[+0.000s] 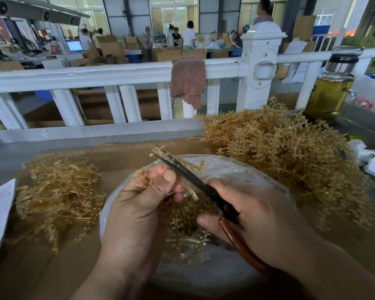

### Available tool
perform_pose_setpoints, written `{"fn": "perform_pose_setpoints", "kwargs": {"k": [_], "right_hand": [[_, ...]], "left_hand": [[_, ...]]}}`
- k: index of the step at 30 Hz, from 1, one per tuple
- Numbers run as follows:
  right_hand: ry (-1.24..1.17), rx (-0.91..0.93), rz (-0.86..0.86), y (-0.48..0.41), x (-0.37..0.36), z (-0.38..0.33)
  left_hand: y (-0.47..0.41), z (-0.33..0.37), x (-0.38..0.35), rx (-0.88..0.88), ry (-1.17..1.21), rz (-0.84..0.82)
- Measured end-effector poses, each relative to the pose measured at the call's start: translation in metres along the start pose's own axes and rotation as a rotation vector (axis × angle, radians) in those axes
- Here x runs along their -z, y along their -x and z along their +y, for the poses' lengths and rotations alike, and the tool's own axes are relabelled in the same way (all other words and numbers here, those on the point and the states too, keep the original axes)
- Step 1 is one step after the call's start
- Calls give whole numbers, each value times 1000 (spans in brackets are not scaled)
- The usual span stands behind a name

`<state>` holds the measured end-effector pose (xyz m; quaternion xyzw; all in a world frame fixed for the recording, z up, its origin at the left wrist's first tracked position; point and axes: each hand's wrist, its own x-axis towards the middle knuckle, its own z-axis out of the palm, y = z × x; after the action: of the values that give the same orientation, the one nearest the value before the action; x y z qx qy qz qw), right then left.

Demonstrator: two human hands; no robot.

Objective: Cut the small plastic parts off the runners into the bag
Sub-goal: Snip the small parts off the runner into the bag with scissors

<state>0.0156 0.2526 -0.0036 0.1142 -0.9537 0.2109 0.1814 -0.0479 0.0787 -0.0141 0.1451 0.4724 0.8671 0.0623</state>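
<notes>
Our left grip (143, 204) pinches a runner (200, 165) above the bag (236, 167), mid-table (117, 156) at the near edge. Our right grip (258, 213) is curled round the scissors (173, 167), blades nearly together against the runner. Loose bits lie in the bag. A heap (279, 152) fills the far right corner, a flatter pile (59, 191) the left.
</notes>
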Motion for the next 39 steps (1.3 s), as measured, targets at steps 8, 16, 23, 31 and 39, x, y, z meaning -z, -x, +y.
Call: {"fn": "perform_pose_setpoints", "kwargs": {"k": [8, 16, 23, 31, 39], "right_hand": [[10, 15, 19, 1, 0, 0], [-42, 0, 13, 0, -2, -2], [-55, -19, 5, 0, -3, -4], [-119, -41, -27, -1, -1, -6], [-129, -43, -17, -1, -3, -7]], "left_hand": [[1, -2, 0, -20, 0, 4], [1, -5, 1, -30, -7, 17], [1, -7, 1, -40, 16, 21], [-1, -8, 3, -33, 56, -1], [-1, -7, 2, -26, 90, -33]]}}
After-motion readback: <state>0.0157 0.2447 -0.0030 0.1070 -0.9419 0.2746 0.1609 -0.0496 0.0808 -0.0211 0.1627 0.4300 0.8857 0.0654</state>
